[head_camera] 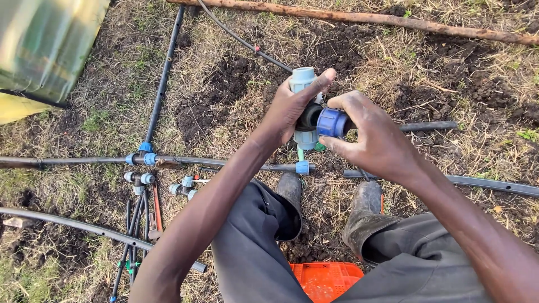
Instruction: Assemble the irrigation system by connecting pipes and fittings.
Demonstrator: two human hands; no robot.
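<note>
My left hand [289,109] grips a tee-shaped pipe fitting [306,106] with pale blue end caps and a black body, held upright above the ground. My right hand [368,132] is closed around the darker blue nut [332,123] on the fitting's side branch, fingers wrapped over it. A short black pipe stub [429,126] lies on the ground just right of my right hand; whether it joins the fitting is hidden by that hand. Below the hands are my two muddy boots [365,205] and grey trousers.
Black irrigation pipes [224,163] cross the dry grass and soil, joined by blue fittings [146,159]. Loose tee fittings [139,179] lie at left beside thinner tubes. An orange crate [325,280] sits between my legs. A yellow-green tank [45,45] stands top left; a brown pole [393,21] lies along the top.
</note>
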